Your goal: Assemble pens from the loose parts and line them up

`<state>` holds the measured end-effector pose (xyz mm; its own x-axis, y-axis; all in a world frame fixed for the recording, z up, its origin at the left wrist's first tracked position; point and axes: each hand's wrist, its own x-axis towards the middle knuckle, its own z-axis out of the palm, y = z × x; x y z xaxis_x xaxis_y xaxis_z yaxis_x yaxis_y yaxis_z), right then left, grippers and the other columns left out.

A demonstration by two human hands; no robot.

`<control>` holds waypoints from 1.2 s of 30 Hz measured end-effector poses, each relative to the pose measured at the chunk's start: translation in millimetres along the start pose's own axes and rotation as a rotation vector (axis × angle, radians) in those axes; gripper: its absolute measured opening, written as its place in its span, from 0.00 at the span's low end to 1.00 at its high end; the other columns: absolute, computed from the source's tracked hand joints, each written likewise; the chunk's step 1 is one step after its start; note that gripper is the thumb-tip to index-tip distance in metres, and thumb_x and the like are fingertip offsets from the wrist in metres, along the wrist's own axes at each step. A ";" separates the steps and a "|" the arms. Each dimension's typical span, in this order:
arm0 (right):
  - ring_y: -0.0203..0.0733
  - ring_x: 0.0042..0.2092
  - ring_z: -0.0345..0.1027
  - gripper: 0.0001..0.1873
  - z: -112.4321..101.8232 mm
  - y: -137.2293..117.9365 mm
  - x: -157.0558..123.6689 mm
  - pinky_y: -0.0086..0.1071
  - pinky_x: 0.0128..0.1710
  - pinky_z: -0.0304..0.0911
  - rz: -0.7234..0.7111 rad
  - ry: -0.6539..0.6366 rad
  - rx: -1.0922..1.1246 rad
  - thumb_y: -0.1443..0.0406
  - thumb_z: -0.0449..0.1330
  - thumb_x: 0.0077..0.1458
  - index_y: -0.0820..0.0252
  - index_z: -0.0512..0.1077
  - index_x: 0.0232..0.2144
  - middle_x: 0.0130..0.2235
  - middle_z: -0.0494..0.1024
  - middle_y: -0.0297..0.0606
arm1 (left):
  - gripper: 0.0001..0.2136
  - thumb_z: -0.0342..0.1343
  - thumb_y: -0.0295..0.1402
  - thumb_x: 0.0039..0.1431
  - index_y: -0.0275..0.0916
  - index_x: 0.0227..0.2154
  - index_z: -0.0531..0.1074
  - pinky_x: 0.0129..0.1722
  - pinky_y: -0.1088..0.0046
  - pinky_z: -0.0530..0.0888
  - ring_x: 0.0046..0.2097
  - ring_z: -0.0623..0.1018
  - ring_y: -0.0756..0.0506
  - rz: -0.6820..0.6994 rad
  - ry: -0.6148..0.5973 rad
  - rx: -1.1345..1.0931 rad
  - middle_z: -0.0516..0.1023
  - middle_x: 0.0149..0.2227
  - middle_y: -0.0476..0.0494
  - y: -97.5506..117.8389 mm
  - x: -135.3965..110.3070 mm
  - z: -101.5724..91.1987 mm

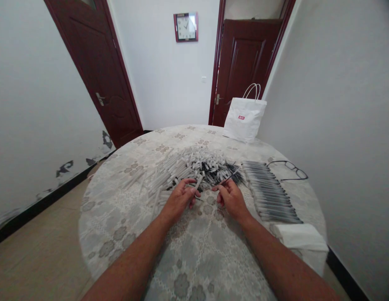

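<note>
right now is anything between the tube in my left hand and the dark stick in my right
Nothing visible stands between the white tube and dark stick; the pile lies mostly beyond the left hand and right hand.

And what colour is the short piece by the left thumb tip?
The short piece in the left hand is whitish, best seen in the head view.

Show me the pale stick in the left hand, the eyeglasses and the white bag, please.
Pale stick [199,182]: head view, on its exposed upper part.
Eyeglasses [295,169]: head view, on the bridge between the lenses.
White bag [246,121]: head view, on its front panel.
</note>
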<state>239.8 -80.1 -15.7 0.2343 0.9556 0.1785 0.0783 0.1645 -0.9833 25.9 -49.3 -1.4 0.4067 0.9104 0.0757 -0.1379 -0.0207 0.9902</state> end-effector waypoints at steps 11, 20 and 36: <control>0.31 0.19 0.58 0.13 -6.9 -3.3 1.9 0.24 0.17 0.54 -0.026 -0.026 0.292 0.54 0.61 0.58 0.58 0.69 0.34 0.20 0.70 0.27 | 0.18 0.61 0.43 0.57 0.36 0.46 0.71 0.26 0.76 0.69 0.28 0.73 0.51 -0.086 -0.067 0.012 0.79 0.37 0.41 -3.4 -2.5 8.3; 0.30 0.19 0.58 0.14 -5.3 -15.3 -3.6 0.24 0.18 0.55 -0.059 -0.049 0.250 0.55 0.59 0.59 0.60 0.71 0.38 0.20 0.70 0.28 | 0.18 0.63 0.41 0.55 0.36 0.45 0.73 0.23 0.78 0.66 0.25 0.70 0.53 -0.093 -0.103 0.078 0.80 0.36 0.42 -4.9 -2.0 11.0; 0.33 0.21 0.61 0.15 -3.7 -9.0 -6.8 0.26 0.21 0.58 -0.029 -0.151 0.088 0.54 0.60 0.60 0.60 0.72 0.39 0.21 0.70 0.29 | 0.19 0.61 0.41 0.56 0.36 0.47 0.75 0.22 0.78 0.63 0.24 0.69 0.53 -0.113 -0.129 0.133 0.81 0.37 0.42 -11.0 -3.3 7.4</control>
<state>241.1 -89.0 -7.9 0.0846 0.9749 0.2059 -0.0036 0.2069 -0.9783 32.7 -55.1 -11.7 0.5259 0.8500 -0.0308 0.0321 0.0164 0.9994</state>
